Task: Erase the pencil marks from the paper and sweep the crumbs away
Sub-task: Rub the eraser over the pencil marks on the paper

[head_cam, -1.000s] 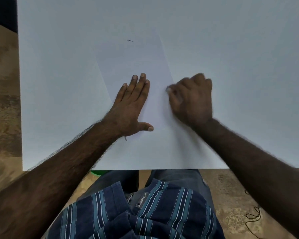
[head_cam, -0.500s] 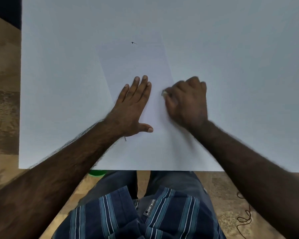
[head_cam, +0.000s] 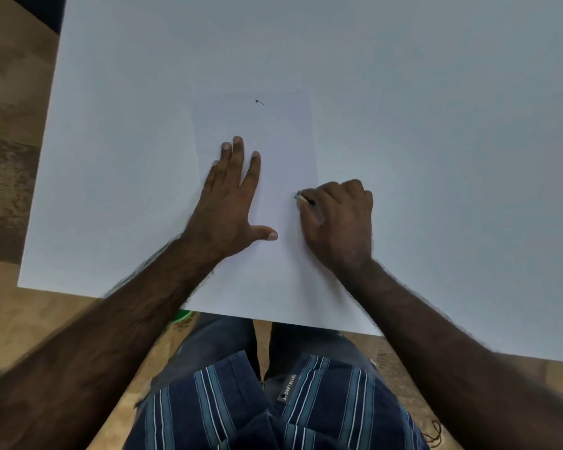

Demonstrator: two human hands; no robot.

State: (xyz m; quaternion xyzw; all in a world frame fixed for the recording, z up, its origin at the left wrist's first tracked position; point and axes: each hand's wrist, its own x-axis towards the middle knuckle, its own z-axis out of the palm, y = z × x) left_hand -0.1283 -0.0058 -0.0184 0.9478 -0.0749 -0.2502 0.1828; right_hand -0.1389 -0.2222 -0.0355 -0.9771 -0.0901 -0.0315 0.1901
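A white sheet of paper (head_cam: 280, 131) lies on the white table (head_cam: 436, 125), running from mid-table to the near edge. A small dark pencil mark (head_cam: 260, 102) sits near the sheet's far end. My left hand (head_cam: 229, 203) lies flat on the paper with fingers spread, pinning its left side. My right hand (head_cam: 338, 219) is closed in a fist on the paper's right edge, gripping a small pale eraser (head_cam: 301, 198) whose tip pokes out at the fingertips and touches the sheet. No crumbs can be made out.
The table's near edge (head_cam: 78, 292) runs just in front of my lap. Brown patterned floor (head_cam: 10, 157) shows on the left and below. A green object (head_cam: 183, 315) peeks from under the table edge. A dark cord (head_cam: 434, 433) lies on the floor at lower right.
My right hand has slid a little along the paper's right edge, and the eraser tip now shows more clearly. My left hand stays flat, fingers spread wider. The camera view has tilted.
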